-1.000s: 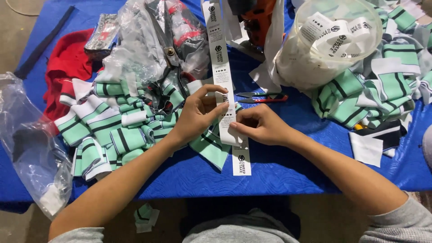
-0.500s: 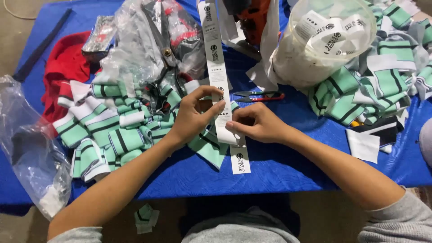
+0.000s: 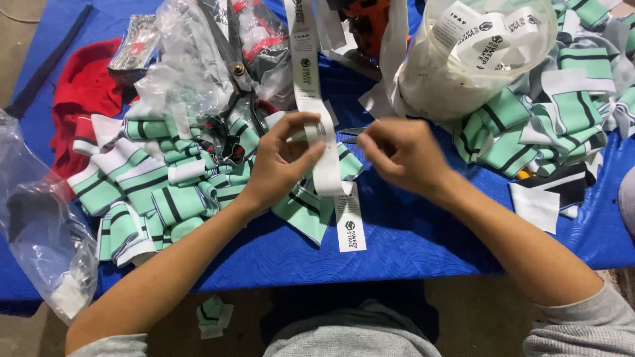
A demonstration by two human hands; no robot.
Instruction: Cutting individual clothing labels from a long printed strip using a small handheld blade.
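White woven label tape (image 3: 316,112), a long narrow ribbon printed with dark marks, runs down from the top of the view across the blue table cover (image 3: 423,238), and its free end lies flat near the front edge. We judge it light, limp and a little slick, so it should be taken flat between thumb and fingertips at the edges, close to where it bends.

Our left hand (image 3: 281,162) does just that: palm turned inward, thumb and forefinger pinched on the tape about midway, the other fingers curled loosely behind. Our right hand (image 3: 403,155) hovers just beside the tape with its fingers bunched together toward the strip; whether they actually touch it we cannot tell from this angle. Both forearms come in from the lower corners, bare to the elbow, grey sleeves pushed up.

Around the hands lie heaps of mint-green knit cuffs with black and white stripes (image 3: 159,192), a clear plastic tub of loose white labels (image 3: 486,46), crumpled clear plastic bags (image 3: 192,66) and a red cloth (image 3: 83,99).
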